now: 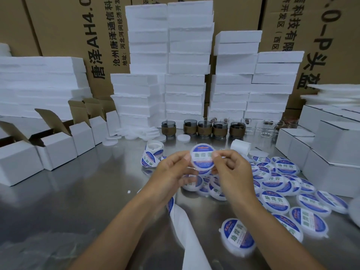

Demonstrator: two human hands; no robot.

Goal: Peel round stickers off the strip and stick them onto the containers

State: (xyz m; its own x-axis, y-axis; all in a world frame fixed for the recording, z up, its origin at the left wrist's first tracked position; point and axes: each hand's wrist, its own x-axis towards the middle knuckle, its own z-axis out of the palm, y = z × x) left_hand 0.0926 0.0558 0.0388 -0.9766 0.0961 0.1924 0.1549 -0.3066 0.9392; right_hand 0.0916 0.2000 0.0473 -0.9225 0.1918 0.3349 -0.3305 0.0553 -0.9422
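Steel table (78,201) strewn with labelled tubs (282,184); left hand (174,170) and right hand (232,169) pinching one more tub (202,157), sticker already on. Sticker roll (153,155) seemingly not yet spent.

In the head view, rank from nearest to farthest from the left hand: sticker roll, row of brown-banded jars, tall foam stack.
1. Sticker roll, just left of the left hand holding the container.
2. Brown-banded jars, in a row farther back.
3. Tall foam stack, at the very back, behind the jars.
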